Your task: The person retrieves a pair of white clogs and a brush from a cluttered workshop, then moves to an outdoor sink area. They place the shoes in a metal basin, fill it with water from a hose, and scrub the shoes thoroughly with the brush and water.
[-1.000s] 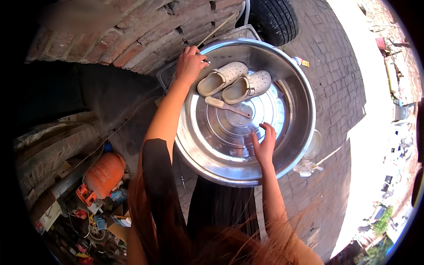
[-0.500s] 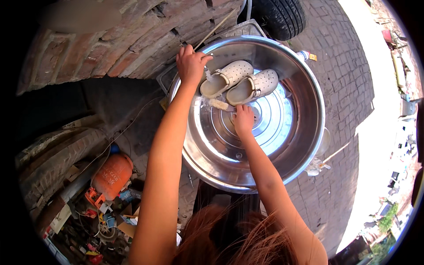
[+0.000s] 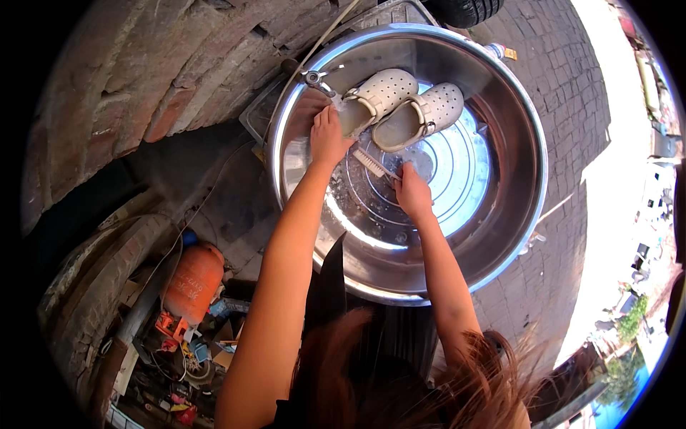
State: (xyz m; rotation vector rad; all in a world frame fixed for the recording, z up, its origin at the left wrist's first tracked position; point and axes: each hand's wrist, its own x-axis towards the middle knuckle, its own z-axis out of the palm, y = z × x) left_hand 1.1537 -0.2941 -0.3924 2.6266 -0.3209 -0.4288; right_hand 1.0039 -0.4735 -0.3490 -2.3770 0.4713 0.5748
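Observation:
Two beige clogs with holes in their uppers lie side by side in a large steel basin [image 3: 493,236]. My left hand [image 3: 329,137] is at the heel of the left clog [image 3: 386,91], its fingers and thumb closed around the heel end. The right clog [image 3: 439,107] rests against it, untouched. A metal tap [image 3: 314,79] juts over the basin rim, with water falling by the left clog. My right hand [image 3: 413,191] grips the handle of a scrubbing brush [image 3: 369,163], whose pale bristles sit just below the clogs. Wet, splashed water covers the basin floor around it.
A brick wall [image 3: 164,86] runs along the upper left. At lower left stand an orange gas cylinder [image 3: 193,284], old tyres [image 3: 107,264] and scattered clutter. Another tyre [image 3: 468,8] is behind the basin. Brick paving [image 3: 564,143] stretches to the right.
My left hand has moved from the tap down to the left clog's heel. My right hand still holds the brush, now turned at a different angle. The view has shifted.

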